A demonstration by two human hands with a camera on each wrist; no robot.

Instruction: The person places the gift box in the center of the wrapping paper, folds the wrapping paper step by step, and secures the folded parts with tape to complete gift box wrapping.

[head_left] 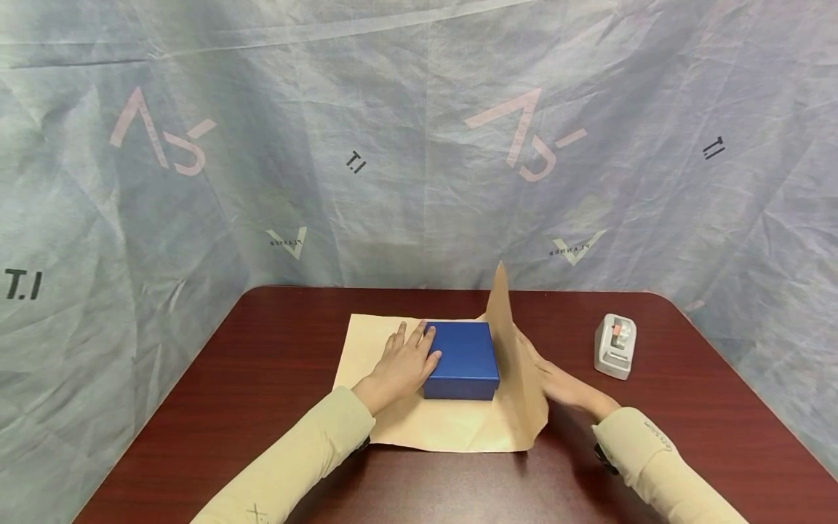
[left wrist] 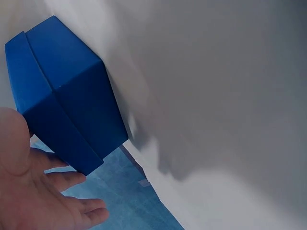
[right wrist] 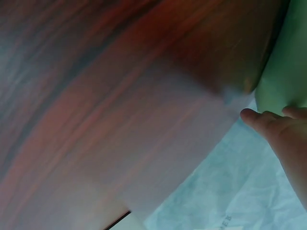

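Several straight fingers (head_left: 425, 343) of the left hand (head_left: 399, 364) rest on the blue box (head_left: 462, 352), gripping nothing; the right hand (head_left: 550, 375), also extended, touches a raised paper flap (head_left: 513, 356). The box sits on brown paper (head_left: 452, 434) on the tabletop (head_left: 262, 378).

one box (head_left: 462, 351), one sheet (head_left: 452, 428), two hands (head_left: 401, 365) (head_left: 555, 378)

A closed blue box (head_left: 462, 351) with a lid sits flat on a sheet of tan paper (head_left: 445, 431), the left hand (head_left: 401, 364) resting at its left edge. The paper lies flat on the left and in front; its right part stands folded up just beside the box, the right hand (head_left: 556, 380) against its outer face
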